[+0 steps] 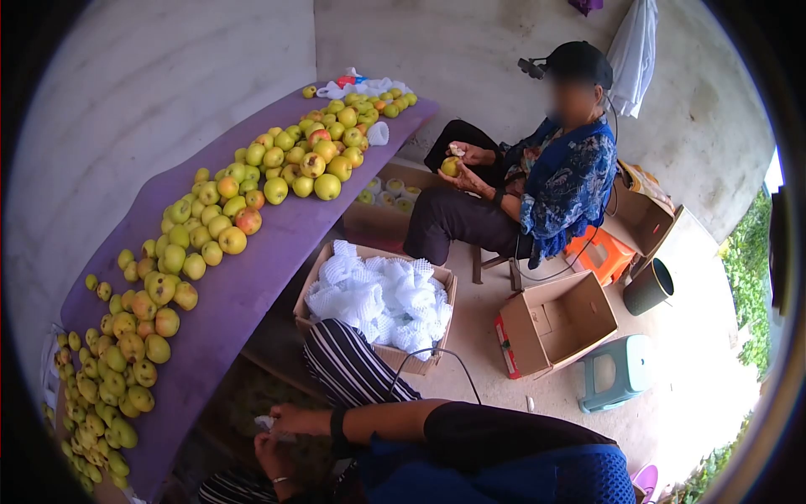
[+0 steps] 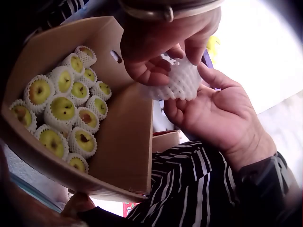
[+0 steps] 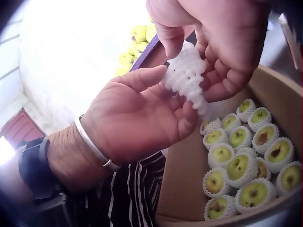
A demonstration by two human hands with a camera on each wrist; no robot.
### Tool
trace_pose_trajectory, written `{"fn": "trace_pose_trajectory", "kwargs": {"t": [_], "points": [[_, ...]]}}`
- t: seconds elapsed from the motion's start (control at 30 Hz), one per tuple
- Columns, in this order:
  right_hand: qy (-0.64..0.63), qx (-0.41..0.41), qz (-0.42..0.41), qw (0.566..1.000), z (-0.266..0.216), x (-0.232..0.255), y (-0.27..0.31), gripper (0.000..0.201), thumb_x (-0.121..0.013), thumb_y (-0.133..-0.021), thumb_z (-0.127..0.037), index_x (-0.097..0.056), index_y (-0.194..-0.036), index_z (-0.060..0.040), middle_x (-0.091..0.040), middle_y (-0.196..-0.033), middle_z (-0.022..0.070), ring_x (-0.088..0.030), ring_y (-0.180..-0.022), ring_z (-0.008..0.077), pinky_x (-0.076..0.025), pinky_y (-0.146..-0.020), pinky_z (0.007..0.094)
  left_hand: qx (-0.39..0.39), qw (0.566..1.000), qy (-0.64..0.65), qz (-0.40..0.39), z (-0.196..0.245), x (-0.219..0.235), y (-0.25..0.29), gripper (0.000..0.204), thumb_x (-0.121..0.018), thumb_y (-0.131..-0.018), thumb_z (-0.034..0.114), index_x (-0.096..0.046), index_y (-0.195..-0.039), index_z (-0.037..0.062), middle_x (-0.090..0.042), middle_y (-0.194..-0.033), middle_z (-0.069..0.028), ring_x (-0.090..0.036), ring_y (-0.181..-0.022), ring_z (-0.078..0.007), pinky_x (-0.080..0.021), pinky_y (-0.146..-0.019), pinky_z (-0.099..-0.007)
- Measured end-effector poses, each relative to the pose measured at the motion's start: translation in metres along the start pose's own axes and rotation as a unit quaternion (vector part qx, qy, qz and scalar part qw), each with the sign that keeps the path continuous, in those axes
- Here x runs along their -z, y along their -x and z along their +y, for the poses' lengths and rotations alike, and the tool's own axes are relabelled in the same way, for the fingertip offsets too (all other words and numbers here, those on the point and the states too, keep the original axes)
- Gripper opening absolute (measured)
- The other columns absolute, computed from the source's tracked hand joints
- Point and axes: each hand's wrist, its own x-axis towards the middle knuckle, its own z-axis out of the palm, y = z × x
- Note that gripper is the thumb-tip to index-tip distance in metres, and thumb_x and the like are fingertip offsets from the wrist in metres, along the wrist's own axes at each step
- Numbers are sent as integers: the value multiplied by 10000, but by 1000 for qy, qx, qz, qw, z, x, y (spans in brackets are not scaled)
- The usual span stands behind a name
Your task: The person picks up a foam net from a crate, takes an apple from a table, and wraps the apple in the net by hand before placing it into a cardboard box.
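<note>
A white foam fruit net (image 2: 182, 82) is stretched between both hands, with no apple showing inside it. My left hand (image 3: 139, 106), a silver bangle on its wrist, pinches one side between thumb and fingers. On the opposite side, my right hand (image 2: 218, 106) grips the net with thumb and curled fingers. In the head view the left hand (image 1: 275, 460) and right hand (image 1: 298, 419) meet low in front of the body. Beside them, a cardboard box (image 2: 125, 137) contains several netted apples (image 2: 63, 108), standing in rows.
Loose yellow-green apples (image 1: 214, 227) spread along a purple-covered table (image 1: 277, 244). A carton of foam nets (image 1: 378, 294) stands by the striped knee. Across from me a seated person (image 1: 562, 168) holds an apple (image 1: 451, 166). An open carton (image 1: 571, 328) and blue stool (image 1: 617, 374) are on the floor.
</note>
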Motion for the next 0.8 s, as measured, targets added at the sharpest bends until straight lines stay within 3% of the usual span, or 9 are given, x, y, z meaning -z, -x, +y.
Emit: {"fn": "trace_pose_trajectory", "kwargs": {"t": [0.13, 0.2, 0.37, 0.43, 0.53, 0.63, 0.7, 0.73, 0.8], "points": [[-30, -5, 8, 1000, 12, -2, -9, 171, -512, -709, -62, -528, -870, -7, -534, -738, 82, -522, -664, 176, -414, -533, 299, 9, 999, 42, -6, -3, 10, -3, 122, -525, -731, 60, -437, -815, 65, -492, -788, -37, -498, -736, -142, -442, -631, -287], [-11, 16, 13, 1000, 22, -3, -18, 189, -543, -712, -110, -542, -871, -9, -550, -750, 79, -528, -688, 170, -422, -567, 296, 1, 999, -48, -7, -3, 11, -4, 121, -520, -763, 101, -450, -856, 67, -495, -799, -32, -493, -741, -137, -437, -633, -294], [-5, 33, 18, 999, 13, 0, -9, 172, -559, -708, -116, -567, -851, -22, -583, -770, 89, -545, -732, 170, -433, -634, 295, 37, 998, -53, -23, -4, 9, -5, 179, -509, -808, 164, -458, -944, 59, -494, -861, -24, -492, -773, -133, -434, -656, -296], [105, 195, 37, 975, 22, 1, -13, 161, -542, -668, -16, -568, -825, 3, -581, -788, 120, -537, -713, 192, -427, -607, 309, 48, 994, -96, -32, -6, 15, -9, 202, -505, -818, 179, -457, -970, 54, -494, -884, -24, -495, -796, -137, -435, -668, -297], [94, 160, 14, 983, 25, -2, -18, 171, -528, -656, -4, -579, -819, 3, -589, -814, 140, -542, -735, 197, -434, -627, 313, 77, 986, -145, -35, -4, 12, -9, 189, -495, -822, 156, -457, -967, 41, -494, -915, -26, -505, -825, -153, -436, -677, -302], [83, 167, 3, 983, 22, -2, -14, 172, -505, -664, 6, -580, -819, -3, -590, -808, 129, -541, -729, 196, -436, -622, 315, 73, 996, -45, 21, -5, 9, -8, 195, -497, -812, 139, -463, -970, 30, -504, -905, -39, -516, -819, -164, -439, -665, -299], [75, 150, -2, 986, 22, -2, -14, 172, -523, -662, -17, -580, -825, -12, -597, -800, 124, -550, -738, 190, -436, -644, 311, -69, 969, -232, -45, -15, 24, -13, 195, -494, -792, 118, -474, -958, 18, -505, -897, -51, -523, -796, -163, -442, -658, -292], [68, 133, -7, 989, 22, -3, -14, 176, -541, -660, -40, -581, -830, -20, -604, -792, 119, -558, -746, 185, -436, -666, 307, -68, 969, -233, -45, -11, 21, -10, 195, -494, -792, 118, -474, -958, 18, -505, -897, -51, -523, -796, -163, -442, -658, -292], [45, 133, -16, 990, 29, -3, -18, 174, -548, -657, -47, -581, -826, -21, -605, -790, 115, -558, -742, 187, -436, -665, 306, 7, 996, -84, -16, 1, 7, 0, 191, -503, -749, 79, -493, -921, -2, -509, -879, -72, -531, -787, -164, -446, -657, -287]]}}
